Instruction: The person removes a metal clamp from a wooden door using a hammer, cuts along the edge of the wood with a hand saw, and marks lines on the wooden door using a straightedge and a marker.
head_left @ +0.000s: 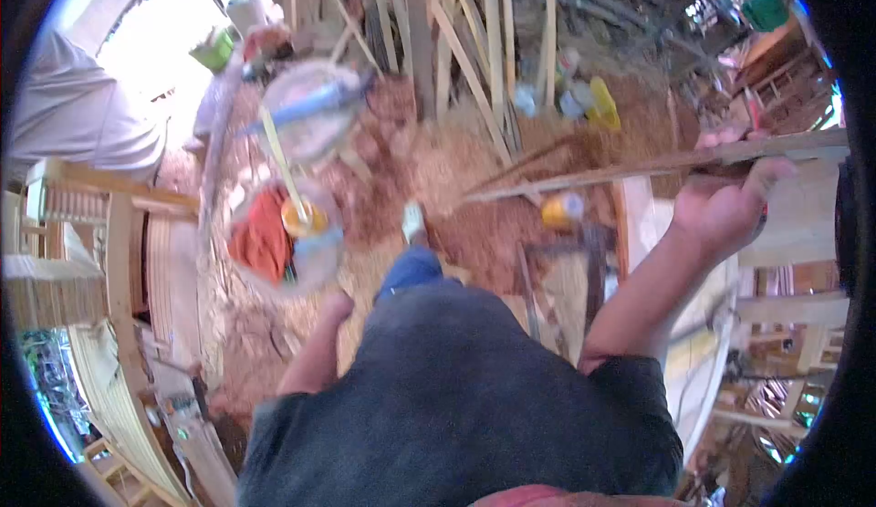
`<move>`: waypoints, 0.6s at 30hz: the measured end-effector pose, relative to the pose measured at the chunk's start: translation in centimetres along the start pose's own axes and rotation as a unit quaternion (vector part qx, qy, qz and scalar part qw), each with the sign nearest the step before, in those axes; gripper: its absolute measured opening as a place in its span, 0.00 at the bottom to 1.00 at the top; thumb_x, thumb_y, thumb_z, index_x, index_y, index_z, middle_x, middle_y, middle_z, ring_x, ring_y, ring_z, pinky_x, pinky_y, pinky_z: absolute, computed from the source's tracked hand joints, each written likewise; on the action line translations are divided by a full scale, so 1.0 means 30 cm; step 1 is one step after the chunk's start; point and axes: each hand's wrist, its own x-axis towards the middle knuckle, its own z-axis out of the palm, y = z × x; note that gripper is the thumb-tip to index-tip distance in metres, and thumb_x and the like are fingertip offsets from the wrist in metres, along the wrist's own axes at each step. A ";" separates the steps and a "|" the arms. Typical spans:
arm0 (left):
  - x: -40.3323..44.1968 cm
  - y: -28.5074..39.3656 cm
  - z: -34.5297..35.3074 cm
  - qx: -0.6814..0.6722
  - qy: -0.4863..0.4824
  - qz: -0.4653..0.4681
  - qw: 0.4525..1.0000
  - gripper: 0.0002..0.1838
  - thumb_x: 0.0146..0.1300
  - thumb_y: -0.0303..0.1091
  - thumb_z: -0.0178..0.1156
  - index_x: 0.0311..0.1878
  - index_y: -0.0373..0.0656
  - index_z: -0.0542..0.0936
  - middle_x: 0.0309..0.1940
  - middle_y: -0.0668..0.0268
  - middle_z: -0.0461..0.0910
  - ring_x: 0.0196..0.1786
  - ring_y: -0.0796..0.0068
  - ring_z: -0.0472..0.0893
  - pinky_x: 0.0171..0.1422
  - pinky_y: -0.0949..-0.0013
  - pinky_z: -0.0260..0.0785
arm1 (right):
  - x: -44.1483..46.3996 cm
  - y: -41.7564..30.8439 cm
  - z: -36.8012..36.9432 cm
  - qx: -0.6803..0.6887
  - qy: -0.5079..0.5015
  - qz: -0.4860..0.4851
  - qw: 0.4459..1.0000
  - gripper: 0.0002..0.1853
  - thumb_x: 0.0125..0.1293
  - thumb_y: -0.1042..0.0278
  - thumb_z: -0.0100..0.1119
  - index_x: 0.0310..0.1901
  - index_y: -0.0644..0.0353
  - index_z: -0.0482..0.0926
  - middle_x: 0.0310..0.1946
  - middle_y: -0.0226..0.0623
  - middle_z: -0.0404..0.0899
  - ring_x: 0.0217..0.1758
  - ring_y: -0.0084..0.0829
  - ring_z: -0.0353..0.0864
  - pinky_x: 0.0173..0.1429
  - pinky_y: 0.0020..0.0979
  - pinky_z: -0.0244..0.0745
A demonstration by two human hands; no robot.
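Note:
My right hand [725, 201] is raised at the right, its fingers wrapped round a long thin wooden board [630, 167]. The board runs from the far right edge toward the middle of the view. Something red shows just above the hand; I cannot make out what it is. My left hand [338, 307] hangs low, left of my body, small and blurred, with its fingers hidden. Nearest to it is a pale round tub [319, 272] holding an orange cloth [262, 236] and a yellow round item [304, 218].
Wood strips [497, 51] lean at the back. A second round container [315, 133] with a blue item stands at the upper left. Wooden frames [119, 261] line the left side. Below the board sits a yellow can [562, 210]. Shavings cover the reddish floor.

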 end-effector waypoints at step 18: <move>0.658 0.065 -1.514 -0.395 0.265 -0.056 0.878 0.12 0.54 0.38 0.69 0.41 0.50 0.91 0.33 0.60 0.90 0.42 0.59 0.91 0.51 0.56 0.82 | 1.064 1.855 1.062 -0.313 -0.158 0.012 0.936 0.39 0.76 0.35 0.56 0.66 0.70 0.75 0.62 0.58 0.79 0.63 0.52 0.81 0.65 0.45 0.74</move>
